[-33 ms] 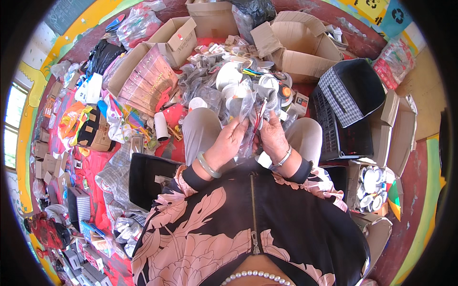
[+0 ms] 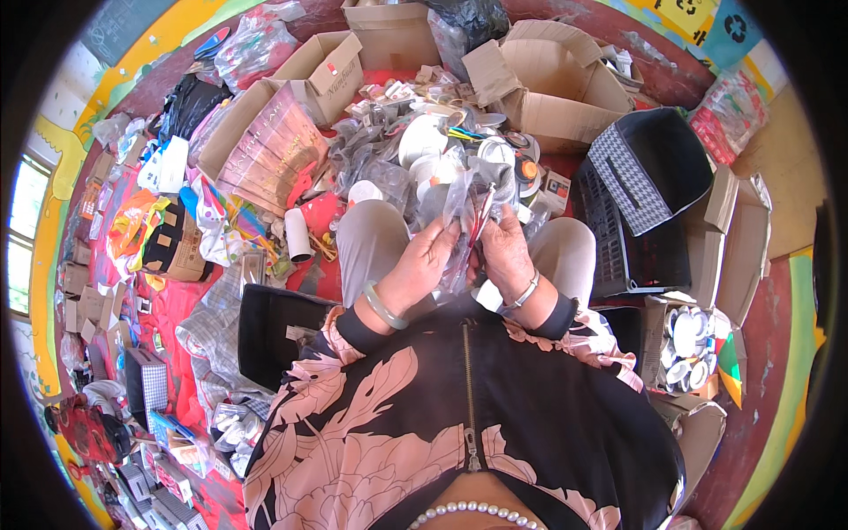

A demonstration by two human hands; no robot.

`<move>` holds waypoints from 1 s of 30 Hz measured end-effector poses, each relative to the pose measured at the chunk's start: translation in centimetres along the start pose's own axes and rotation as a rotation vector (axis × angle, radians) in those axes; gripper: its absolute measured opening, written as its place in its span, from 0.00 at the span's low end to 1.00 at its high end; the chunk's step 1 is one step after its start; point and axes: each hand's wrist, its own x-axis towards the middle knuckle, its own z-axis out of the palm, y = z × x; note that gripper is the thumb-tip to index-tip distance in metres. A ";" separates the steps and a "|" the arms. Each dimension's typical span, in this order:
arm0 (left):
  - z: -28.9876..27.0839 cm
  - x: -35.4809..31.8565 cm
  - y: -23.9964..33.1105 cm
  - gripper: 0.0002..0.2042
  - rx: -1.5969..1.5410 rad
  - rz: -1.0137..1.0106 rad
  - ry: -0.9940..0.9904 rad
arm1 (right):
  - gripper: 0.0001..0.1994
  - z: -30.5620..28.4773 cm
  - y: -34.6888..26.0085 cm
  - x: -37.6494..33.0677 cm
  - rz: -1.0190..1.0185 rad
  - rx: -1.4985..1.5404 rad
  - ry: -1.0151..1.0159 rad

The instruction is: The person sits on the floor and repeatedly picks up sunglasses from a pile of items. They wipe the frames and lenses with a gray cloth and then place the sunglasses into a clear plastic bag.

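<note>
Between my knees, my left hand (image 2: pixel 427 255) pinches a clear crinkled plastic bag (image 2: pixel 458 212), its thumb and fingers pressed together. On the bag's other side is my right hand (image 2: pixel 508 256), fingers closed on a slim item with red and silvery parts (image 2: pixel 482 216). The kind of that item cannot be made out, nor whether it lies inside the bag. Just beyond both hands spreads a heap of grey plastic wrapping with white round lids (image 2: pixel 424 140) and a grey wrapped piece (image 2: pixel 491 173).
Open cardboard boxes (image 2: pixel 565 84) stand behind the heap. To the right are a black bin with a checked front (image 2: pixel 649 168) and a box of white round pieces (image 2: pixel 689 340). A black bin (image 2: pixel 265 340) sits by my left elbow, near a white roll (image 2: pixel 299 237).
</note>
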 end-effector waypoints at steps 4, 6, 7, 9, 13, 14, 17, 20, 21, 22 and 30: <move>0.2 0.1 -0.6 0.14 -0.129 -0.080 0.005 | 0.11 -1.7 0.2 1.4 -0.133 -0.046 -0.002; 0.4 -0.1 0.2 0.14 -0.192 -0.131 0.024 | 0.10 -1.5 -0.6 1.3 -0.282 -0.203 -0.005; 0.2 -0.2 0.6 0.13 -0.219 -0.147 0.026 | 0.10 -2.4 -0.3 2.3 -0.378 -0.337 -0.017; -0.1 -0.4 1.1 0.12 -0.281 -0.185 0.030 | 0.12 -3.3 -1.0 2.7 -0.399 -0.490 -0.023; -0.2 -0.1 1.6 0.14 -0.348 -0.166 -0.005 | 0.15 -4.6 -2.7 3.0 -0.189 -0.497 -0.192; -0.4 0.0 1.4 0.16 -0.385 -0.154 -0.002 | 0.14 -4.5 -2.8 2.9 -0.167 -0.413 -0.192; -0.8 0.1 0.9 0.20 -0.397 -0.127 0.035 | 0.13 -3.9 -3.3 1.9 -0.120 -0.210 -0.189; -1.1 0.3 0.0 0.19 -0.170 -0.101 0.053 | 0.10 -3.3 -2.1 2.0 -0.132 -0.277 -0.055; -0.9 0.8 -0.5 0.19 0.011 0.051 0.162 | 0.09 -3.1 -1.8 2.3 -0.090 -0.395 0.054; -0.9 0.9 -0.6 0.19 0.126 0.077 0.154 | 0.10 -2.8 -1.8 2.3 -0.137 -0.580 0.105; -0.9 0.8 -0.5 0.21 0.043 -0.015 0.317 | 0.17 -2.4 -2.4 2.8 -0.001 -0.562 0.056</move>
